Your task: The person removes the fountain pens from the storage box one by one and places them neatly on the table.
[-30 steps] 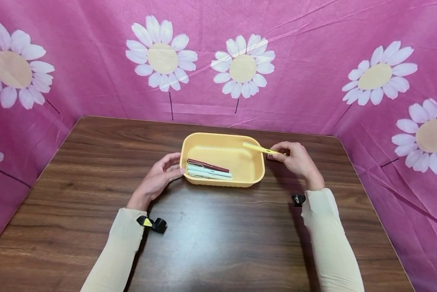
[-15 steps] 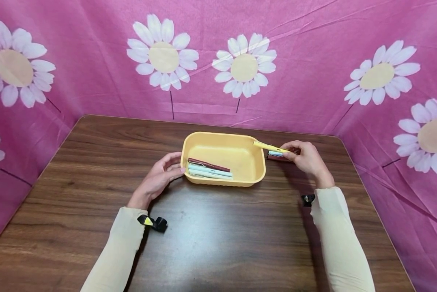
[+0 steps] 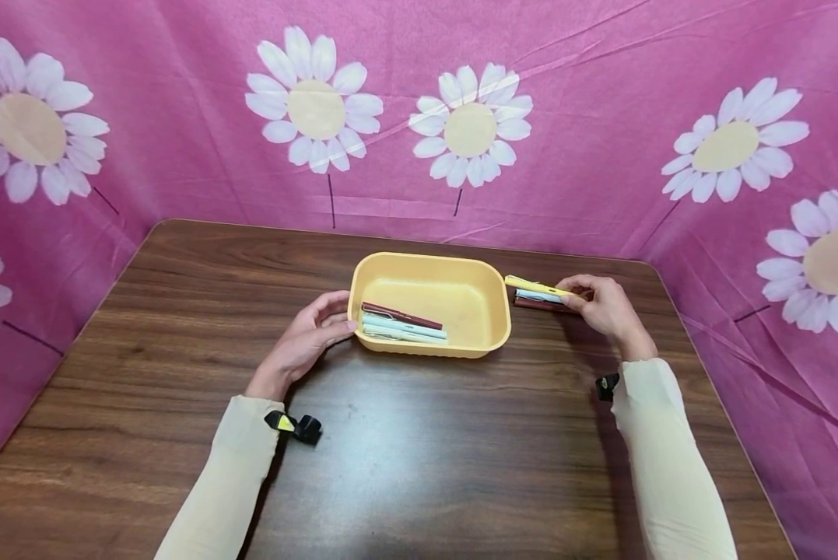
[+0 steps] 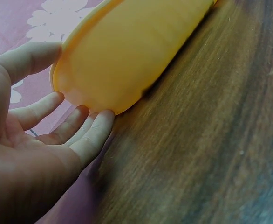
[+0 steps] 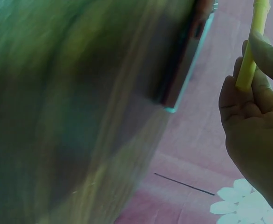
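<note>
A yellow pen (image 3: 536,286) is pinched between the thumb and fingers of my right hand (image 3: 606,311), held above the table just right of the yellow plastic bin (image 3: 478,307). Beneath it lie a light blue pen (image 3: 536,296) and a dark red pen (image 3: 539,304), side by side and partly covered by the hand. Inside the bin, a dark red pen (image 3: 406,316) rests beside pale mint pens (image 3: 411,330) at the left. My left hand (image 4: 38,140) touches the bin's left end, fingertips against its outer wall and thumb at the rim.
The bin stands toward the far side of a dark wood-grain table (image 3: 419,467). Pink cloth (image 3: 566,179) with large white daisies hangs behind the table and along both sides. Each wrist wears a black camera strap.
My right hand has drawn the yellow pen rightward, from over the bin's right rim to above the two pens outside. The left hand and bin have stayed in place.
</note>
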Tool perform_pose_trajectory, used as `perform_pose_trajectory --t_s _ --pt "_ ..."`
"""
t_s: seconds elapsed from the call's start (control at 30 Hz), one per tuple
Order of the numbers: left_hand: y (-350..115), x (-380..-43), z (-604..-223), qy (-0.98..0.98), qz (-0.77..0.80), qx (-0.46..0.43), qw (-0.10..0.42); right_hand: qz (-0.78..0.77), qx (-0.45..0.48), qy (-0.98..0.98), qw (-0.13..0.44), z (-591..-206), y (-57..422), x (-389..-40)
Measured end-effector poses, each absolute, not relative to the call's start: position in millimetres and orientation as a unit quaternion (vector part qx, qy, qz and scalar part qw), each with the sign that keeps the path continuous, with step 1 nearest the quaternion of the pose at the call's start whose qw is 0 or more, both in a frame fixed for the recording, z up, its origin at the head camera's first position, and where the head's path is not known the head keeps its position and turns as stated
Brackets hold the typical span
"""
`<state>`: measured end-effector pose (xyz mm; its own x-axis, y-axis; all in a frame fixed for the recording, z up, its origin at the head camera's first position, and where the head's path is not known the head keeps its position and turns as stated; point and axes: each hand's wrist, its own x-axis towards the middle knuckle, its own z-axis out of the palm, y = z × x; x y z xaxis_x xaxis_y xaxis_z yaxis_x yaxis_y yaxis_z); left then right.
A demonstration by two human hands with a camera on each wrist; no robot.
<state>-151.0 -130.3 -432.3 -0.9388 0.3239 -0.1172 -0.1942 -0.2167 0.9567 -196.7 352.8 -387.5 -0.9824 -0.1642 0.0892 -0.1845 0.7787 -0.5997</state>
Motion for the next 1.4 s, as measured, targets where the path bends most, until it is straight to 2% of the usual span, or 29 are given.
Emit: perform_pose_trajectory --t_s 0.63,1.4 --pt "-130.4 -149.3 -432.3 0.602 0.777 0.05 0.175 0.285 0.064 -0.957 0.008 -407.2 378.4 -209.2" --pt "-130.7 -151.3 -433.5 0.601 0.779 0.064 0.168 0.247 0.049 -0.968 -0.011 -412.6 378.1 -216.7"
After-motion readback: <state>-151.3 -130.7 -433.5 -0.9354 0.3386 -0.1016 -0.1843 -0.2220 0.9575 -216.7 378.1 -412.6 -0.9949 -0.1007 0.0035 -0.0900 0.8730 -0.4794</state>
